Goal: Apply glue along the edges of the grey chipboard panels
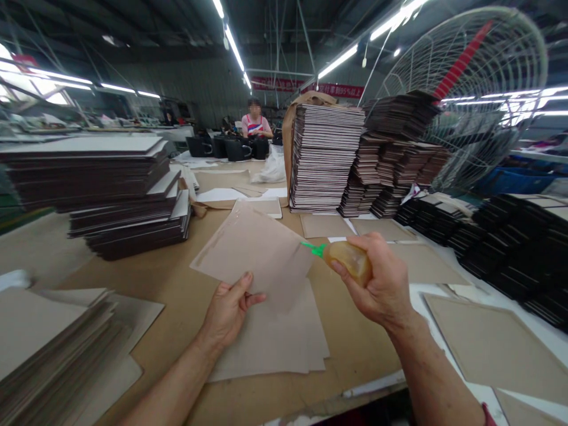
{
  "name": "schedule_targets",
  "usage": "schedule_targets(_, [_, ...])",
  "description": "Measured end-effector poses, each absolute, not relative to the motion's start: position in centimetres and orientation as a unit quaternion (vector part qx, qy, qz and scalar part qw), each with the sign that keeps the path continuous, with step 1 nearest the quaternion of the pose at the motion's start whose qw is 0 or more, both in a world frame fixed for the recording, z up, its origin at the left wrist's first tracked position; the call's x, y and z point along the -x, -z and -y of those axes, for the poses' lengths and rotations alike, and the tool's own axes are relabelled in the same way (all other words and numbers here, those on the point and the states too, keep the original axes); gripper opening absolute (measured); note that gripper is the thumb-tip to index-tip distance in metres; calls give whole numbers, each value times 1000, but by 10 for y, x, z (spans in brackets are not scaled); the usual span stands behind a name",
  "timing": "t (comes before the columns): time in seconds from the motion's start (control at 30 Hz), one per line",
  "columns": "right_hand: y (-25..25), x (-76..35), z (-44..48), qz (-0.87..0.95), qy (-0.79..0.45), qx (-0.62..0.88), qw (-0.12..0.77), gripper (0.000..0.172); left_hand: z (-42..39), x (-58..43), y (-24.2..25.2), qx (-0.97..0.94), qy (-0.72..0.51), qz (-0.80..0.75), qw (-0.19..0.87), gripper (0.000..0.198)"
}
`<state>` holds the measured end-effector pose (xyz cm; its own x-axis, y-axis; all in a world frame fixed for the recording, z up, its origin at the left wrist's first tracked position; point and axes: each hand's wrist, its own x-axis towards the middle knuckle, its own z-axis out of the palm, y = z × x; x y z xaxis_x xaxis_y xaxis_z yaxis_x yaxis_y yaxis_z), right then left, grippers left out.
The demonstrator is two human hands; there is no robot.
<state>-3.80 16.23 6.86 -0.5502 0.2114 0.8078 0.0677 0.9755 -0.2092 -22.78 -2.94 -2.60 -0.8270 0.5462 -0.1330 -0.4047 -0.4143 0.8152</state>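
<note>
My right hand (384,281) is wrapped round a squeeze bottle (348,260) of yellowish stuff. Its green nozzle (316,249) points left, at the right edge of a beige sheet (252,239). Along that sheet's left and top edges run wet-looking streaks. My left hand (231,307) pinches the sheet's near edge between thumb and fingers, and the sheet lies tilted over other beige sheets (270,343). Those lower sheets rest on the brown-covered table (355,367).
Dark board stacks (146,207) stand at the left, above a pile of beige sheets (48,343). A tall board stack (326,160) rises behind, with black stacks (515,248) and flat panels (501,337) at right. A large fan (470,89) and another person (256,121) are farther back.
</note>
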Motion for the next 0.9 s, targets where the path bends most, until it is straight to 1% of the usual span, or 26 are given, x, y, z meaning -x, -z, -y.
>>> schedule_targets(0.13, [-68, 36, -165, 878, -75, 91, 464, 37, 32, 232, 26, -66, -849, -447, 275, 20])
schedule_targets(0.5, [-59, 33, -171, 854, -94, 86, 504, 40, 32, 235, 24, -47, -855, -434, 278, 23])
schedule_targets(0.67, [-55, 32, -165, 889, -121, 49, 439, 41, 33, 237, 26, -41, -854, -436, 281, 24])
schedule_targets(0.7, [-55, 32, -165, 891, -122, 44, 436, 41, 33, 237, 26, -40, -854, -435, 281, 25])
schedule_targets(0.83, [-54, 31, -166, 875, -99, 62, 470, 43, 34, 239, 24, -48, -858, -426, 284, 22])
schedule_targets(0.9, [-54, 31, -166, 893, -104, 49, 436, 42, 34, 240, 24, -48, -857, -427, 284, 22])
